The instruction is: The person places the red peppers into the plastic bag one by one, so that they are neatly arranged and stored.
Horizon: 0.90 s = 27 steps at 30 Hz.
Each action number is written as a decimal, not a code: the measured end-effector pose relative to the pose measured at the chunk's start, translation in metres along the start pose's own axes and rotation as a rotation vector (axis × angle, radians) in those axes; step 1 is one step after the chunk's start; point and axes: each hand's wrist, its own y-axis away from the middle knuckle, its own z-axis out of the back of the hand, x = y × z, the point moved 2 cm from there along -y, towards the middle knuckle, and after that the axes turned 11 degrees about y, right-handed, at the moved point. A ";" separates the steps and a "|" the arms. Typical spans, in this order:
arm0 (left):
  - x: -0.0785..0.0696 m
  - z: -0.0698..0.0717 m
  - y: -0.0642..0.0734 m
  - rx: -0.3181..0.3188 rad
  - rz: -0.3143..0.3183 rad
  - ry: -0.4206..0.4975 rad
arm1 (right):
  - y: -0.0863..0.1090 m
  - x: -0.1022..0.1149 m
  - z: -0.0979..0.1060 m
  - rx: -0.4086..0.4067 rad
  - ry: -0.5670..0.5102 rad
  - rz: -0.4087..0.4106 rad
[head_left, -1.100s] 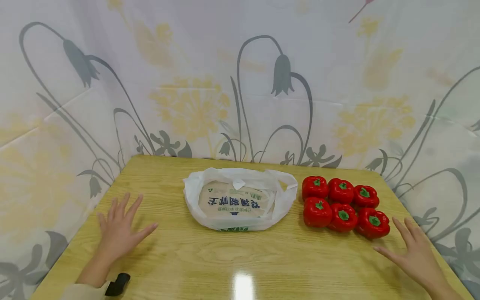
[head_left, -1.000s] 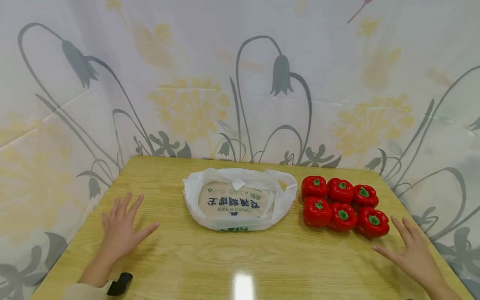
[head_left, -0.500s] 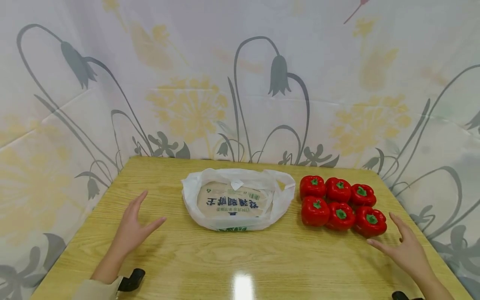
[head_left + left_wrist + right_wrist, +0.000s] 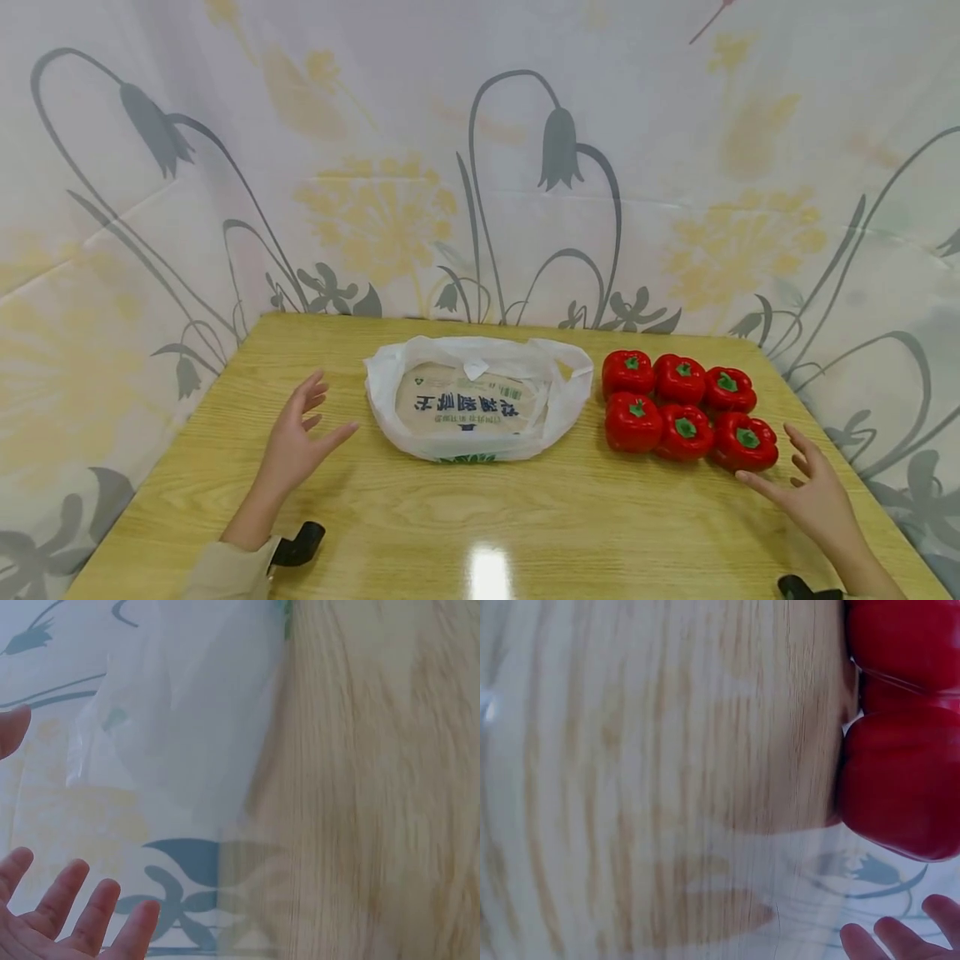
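A white plastic bag (image 4: 390,433) lies with its mouth spread at the middle of the table, a printed panel facing up inside it. Several glossy red bell peppers (image 4: 632,423) with green stems stand in two rows to its right. My left hand (image 4: 296,442) is held left of the bag, thumb apart from relaxed fingers, nothing in it. My right hand (image 4: 813,496) hovers beside the nearest right bell pepper (image 4: 745,442), thumb close to its front side and fingers loosely bent. In the right wrist view, fingertips (image 4: 900,937) show just below a red bell pepper (image 4: 904,784).
The wooden table (image 4: 420,525) has a bright reflection at its front. A white floral cloth (image 4: 360,125) hangs behind it and along both sides. Black bands (image 4: 298,544) sit at both wrists.
My left hand has moved right toward the bag and turned, its fingers drawing closer together. My right hand has shifted slightly left, closer to the nearest bell pepper, with its fingers bending more.
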 end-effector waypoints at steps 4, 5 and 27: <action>-0.001 -0.005 -0.003 0.002 0.032 0.054 | -0.002 0.001 -0.002 0.002 -0.029 -0.009; -0.002 -0.007 -0.004 0.004 0.038 0.062 | -0.003 0.000 -0.002 0.003 -0.038 -0.014; -0.003 -0.032 -0.016 -0.006 0.182 0.125 | -0.010 -0.004 -0.010 0.007 -0.144 -0.053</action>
